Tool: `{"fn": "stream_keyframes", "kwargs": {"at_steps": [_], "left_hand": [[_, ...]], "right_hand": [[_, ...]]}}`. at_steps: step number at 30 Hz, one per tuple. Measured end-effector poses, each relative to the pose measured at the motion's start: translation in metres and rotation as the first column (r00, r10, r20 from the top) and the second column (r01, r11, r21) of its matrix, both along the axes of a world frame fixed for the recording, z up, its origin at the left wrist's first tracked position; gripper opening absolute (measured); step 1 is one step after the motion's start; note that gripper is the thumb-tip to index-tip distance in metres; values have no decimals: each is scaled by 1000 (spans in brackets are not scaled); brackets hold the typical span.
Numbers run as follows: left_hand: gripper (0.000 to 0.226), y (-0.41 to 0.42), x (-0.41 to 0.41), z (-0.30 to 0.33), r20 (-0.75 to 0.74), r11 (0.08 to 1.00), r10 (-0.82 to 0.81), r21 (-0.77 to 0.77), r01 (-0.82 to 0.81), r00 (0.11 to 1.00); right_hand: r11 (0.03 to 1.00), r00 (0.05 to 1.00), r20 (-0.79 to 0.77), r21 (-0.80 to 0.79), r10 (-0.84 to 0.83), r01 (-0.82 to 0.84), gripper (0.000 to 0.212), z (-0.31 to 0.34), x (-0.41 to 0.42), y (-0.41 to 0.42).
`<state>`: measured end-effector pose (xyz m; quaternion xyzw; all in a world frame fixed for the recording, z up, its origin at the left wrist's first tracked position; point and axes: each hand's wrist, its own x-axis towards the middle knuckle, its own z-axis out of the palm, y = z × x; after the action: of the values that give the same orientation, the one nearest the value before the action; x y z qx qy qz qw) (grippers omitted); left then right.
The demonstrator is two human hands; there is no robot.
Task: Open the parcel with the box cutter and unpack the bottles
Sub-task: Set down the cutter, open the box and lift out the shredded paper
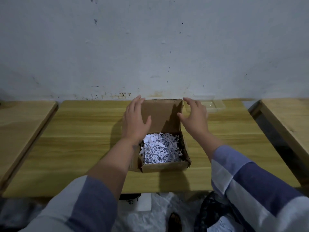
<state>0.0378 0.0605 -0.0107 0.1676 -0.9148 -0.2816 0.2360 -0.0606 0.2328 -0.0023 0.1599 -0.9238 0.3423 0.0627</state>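
- Where the wooden table meets the scuffed white wall, a cardboard parcel sits open near the table's middle, its lid flap standing upright at the far side.
- Shredded white paper fills the parcel to the rim; no bottles show through it.
- The left hand rests against the left edge of the raised flap, fingers spread and straight, gripping nothing.
- The right hand hovers just beside the flap's right edge, fingers loosely spread and empty; whether it touches the cardboard cannot be told.
- A clear plastic container lies behind the right hand, by the wall.
- Both forearms wear blue-and-white striped sleeves.
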Motion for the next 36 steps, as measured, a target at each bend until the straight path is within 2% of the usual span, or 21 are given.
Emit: {"fn": "stream_keyframes", "kwargs": {"at_steps": [2,4,6,8,10,13,17,20,23,26,30,36], "left_hand": [[52,3,3,6,-27,995,-80,-69,78,996],[44,9,7,9,-20,983,-169,-73,167,985],[37,15,12,8,11,966,-235,-110,235,972],[34,20,17,3,23,945,-271,-186,271,962],[32,24,22,-2,57,915,-328,-231,332,943],[35,31,25,-14,242,878,-387,-199,436,890],[70,28,23,-33,465,922,-350,18,386,814],[93,19,18,-41,556,933,-333,79,351,761],[105,13,12,-48,617,927,-344,102,362,708],[110,13,11,-49,685,903,-335,37,429,647],[107,14,8,-43,728,859,-257,-129,495,636],[94,13,7,-45,707,822,-249,-208,531,662]], "right_hand": [[994,986,-160,103,39,-23,34,6,11,0],[987,961,-246,124,130,-102,22,7,23,0],[965,945,-210,135,250,-225,20,4,32,-1],[933,932,-100,132,348,-335,22,-2,40,-1],[905,915,48,138,399,-402,25,-10,47,-2],[870,886,238,207,398,-447,37,-25,50,-1],[840,862,352,275,365,-468,62,-40,44,-1],[791,818,428,304,385,-531,82,-47,37,-1],[751,804,448,349,391,-560,95,-55,30,0],[711,803,449,406,391,-574,103,-61,24,3],[635,779,430,457,456,-623,102,-67,18,-2],[642,753,427,400,501,-654,98,-71,11,-5]]}}
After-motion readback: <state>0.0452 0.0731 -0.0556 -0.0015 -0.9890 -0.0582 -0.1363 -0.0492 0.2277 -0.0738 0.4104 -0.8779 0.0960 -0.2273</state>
